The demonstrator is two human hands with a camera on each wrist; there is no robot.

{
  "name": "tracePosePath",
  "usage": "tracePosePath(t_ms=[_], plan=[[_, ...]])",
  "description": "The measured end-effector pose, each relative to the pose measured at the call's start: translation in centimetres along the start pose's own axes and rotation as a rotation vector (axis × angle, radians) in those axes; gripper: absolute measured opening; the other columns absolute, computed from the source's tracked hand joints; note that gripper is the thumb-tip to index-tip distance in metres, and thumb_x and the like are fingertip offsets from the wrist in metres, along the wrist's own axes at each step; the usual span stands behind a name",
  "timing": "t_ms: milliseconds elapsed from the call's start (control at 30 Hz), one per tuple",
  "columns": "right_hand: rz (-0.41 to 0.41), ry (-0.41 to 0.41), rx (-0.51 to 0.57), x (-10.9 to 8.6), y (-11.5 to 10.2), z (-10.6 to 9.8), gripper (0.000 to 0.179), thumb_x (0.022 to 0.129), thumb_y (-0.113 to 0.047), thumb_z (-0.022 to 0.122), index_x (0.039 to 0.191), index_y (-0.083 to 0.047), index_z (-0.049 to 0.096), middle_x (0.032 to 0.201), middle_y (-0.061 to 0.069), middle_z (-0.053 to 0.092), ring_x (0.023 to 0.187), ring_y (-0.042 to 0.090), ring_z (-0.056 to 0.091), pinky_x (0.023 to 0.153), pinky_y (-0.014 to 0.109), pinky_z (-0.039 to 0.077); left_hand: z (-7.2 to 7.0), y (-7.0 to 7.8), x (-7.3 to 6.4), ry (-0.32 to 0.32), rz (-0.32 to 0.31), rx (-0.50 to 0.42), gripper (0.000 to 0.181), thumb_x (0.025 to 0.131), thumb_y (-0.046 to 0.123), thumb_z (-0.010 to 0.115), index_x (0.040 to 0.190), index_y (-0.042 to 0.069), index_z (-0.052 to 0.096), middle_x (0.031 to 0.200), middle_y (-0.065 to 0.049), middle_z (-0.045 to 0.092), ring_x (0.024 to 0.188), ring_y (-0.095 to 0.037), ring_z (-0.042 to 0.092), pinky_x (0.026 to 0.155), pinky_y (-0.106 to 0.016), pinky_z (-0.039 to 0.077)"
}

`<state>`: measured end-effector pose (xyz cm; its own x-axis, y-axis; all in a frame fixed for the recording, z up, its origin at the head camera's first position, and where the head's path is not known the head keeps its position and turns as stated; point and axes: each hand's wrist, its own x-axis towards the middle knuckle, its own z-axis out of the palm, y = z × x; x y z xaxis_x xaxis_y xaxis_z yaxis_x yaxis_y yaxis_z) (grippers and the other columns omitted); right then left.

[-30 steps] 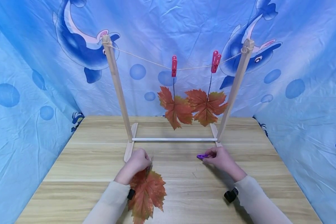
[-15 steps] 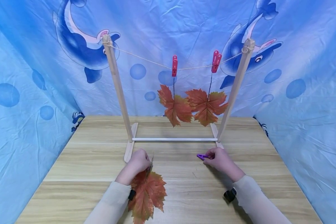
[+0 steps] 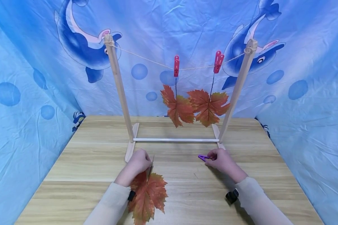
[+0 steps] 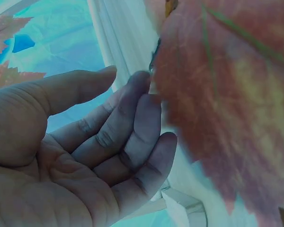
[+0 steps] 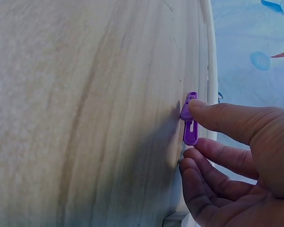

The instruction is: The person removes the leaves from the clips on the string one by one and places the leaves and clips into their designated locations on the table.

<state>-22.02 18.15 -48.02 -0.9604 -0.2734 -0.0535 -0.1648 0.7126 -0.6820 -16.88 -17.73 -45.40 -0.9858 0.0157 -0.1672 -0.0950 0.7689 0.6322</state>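
My left hand (image 3: 139,162) pinches the dark stem of an orange-red artificial maple leaf (image 3: 150,193) at the front left. The blade hangs below the hand, partly behind the wrist, and in the left wrist view the leaf (image 4: 227,109) fills the right side. On the right, my right hand (image 3: 221,159) holds a purple clothespin (image 3: 203,157) between thumb and fingers, just above the table. Its prongs point left and stand apart. The right wrist view shows the thumb pressing on the purple clothespin (image 5: 191,135).
A wooden stand with a left post (image 3: 118,84) and a right post (image 3: 238,90) carries a string (image 3: 143,58). Two red clothespins, one left (image 3: 176,66) and one right (image 3: 218,62), hold two hanging leaves there. A white rod (image 3: 174,140) joins the bases on the wooden table (image 3: 186,200).
The purple clothespin's prongs have spread apart under the right hand's squeeze. Both hands stay almost where they were, and the left still holds the leaf.
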Motion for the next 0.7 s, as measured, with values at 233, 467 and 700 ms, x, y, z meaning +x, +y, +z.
tracePosePath(t_ms=[233, 467, 700], plan=[[-0.009, 0.03, 0.04, -0.2, -0.2, -0.3, 0.036, 0.082, -0.01, 0.085, 0.111, 0.006, 0.072, 0.097, 0.01, 0.071, 0.089, 0.025, 0.065, 0.08, 0.041, 0.055, -0.7, -0.1, 0.1, 0.072, 0.088, -0.019, 0.009, 0.088, 0.003, 0.071, 0.09, -0.005, 0.073, 0.081, -0.009, 0.068, 0.077, -0.024, 0.065, 0.072, -0.041, 0.056], [-0.052, 0.069, 0.081, -0.4, -1.0, -1.0, 0.038, 0.084, -0.011, 0.084, 0.115, 0.008, 0.07, 0.104, 0.018, 0.071, 0.094, 0.03, 0.068, 0.084, 0.044, 0.056, -1.4, 0.5, -0.2, 0.114, 0.168, -0.083, 0.018, 0.09, 0.006, 0.072, 0.102, -0.007, 0.073, 0.085, -0.006, 0.069, 0.082, -0.021, 0.065, 0.078, -0.042, 0.054], [-0.102, 0.125, 0.094, -0.7, -2.2, -1.7, 0.036, 0.085, -0.011, 0.084, 0.115, 0.005, 0.072, 0.109, 0.02, 0.071, 0.097, 0.031, 0.068, 0.084, 0.045, 0.056, -2.3, 1.4, -0.7, 0.159, 0.225, -0.181, 0.014, 0.091, 0.006, 0.073, 0.102, -0.003, 0.075, 0.089, -0.004, 0.071, 0.085, -0.021, 0.067, 0.078, -0.041, 0.055]])
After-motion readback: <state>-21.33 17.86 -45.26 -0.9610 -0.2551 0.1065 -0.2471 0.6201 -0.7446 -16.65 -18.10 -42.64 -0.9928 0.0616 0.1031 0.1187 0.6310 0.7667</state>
